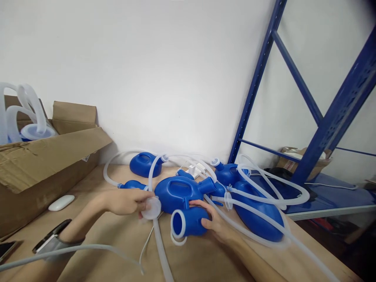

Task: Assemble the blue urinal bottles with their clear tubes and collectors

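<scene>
My left hand (126, 201) is closed on a round translucent cap (151, 208), the fingers pinching its left edge. From below the cap a clear tube (161, 246) runs toward me over the table. In my right hand (216, 222) is a short blue cylindrical mouthpiece (194, 221), its white-rimmed opening facing left and toward me. A translucent ring (178, 239) shows just under that rim. Right behind both hands lies a blue urinal bottle (173, 192) with a moulded handle and an angled neck.
More blue bottles (143, 166) and looped clear tubes (282, 200) spread over the table (117, 250). An open cardboard box (58, 152) with tubes stands left, near a white computer mouse (61, 203). A power strip (196, 170) sits behind. Blue shelving (311, 145) rises at right.
</scene>
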Demonstrator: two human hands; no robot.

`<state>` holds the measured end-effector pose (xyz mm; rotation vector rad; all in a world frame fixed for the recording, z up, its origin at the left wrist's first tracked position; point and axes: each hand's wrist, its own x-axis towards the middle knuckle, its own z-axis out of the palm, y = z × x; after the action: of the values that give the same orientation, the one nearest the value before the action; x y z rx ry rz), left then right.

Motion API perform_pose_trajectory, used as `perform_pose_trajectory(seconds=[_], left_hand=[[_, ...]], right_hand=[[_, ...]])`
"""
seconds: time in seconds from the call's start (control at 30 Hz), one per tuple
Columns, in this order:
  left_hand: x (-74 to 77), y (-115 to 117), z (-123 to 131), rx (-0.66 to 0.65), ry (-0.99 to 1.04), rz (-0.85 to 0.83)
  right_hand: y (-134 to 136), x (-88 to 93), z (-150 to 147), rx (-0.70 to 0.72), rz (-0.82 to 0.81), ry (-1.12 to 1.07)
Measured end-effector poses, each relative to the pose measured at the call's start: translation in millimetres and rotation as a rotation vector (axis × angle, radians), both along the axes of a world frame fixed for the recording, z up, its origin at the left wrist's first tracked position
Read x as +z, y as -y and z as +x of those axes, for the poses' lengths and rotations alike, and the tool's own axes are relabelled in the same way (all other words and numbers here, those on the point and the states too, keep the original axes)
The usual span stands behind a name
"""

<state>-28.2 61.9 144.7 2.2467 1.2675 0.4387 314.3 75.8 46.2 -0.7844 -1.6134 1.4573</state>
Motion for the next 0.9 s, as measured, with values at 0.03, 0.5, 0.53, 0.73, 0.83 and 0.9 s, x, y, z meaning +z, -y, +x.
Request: perform_pose_trajectory(seconds=[0.03, 0.5, 0.53, 0.73, 0.83, 0.9], left_hand=[[10.6, 6, 6, -0.060, 0.017, -0.072], [14.9, 20, 57, -0.144, 0.188, 0.058], [14.8, 21, 60, -0.140, 0.190, 0.063], [9.4, 28, 72, 0.008, 0.130, 0.137], [3.8, 30, 79, 0.038, 0.065, 0.194], [-1.8, 30, 83, 0.037, 0.065, 0.216]], right_hand=[[0, -2.2, -2, -0.058, -0.009, -0.053], [25, -8.7, -28, -0.168, -0.182, -0.270], [26, -9.5, -30, -0.183, -0.175, -0.282], [36, -17.7, -40, -0.335, -0.018, -0.229], [44, -23.9, -39, -0.400, 0.079, -0.142], [47, -30.6, -37, -0.445, 0.144, -0.074]])
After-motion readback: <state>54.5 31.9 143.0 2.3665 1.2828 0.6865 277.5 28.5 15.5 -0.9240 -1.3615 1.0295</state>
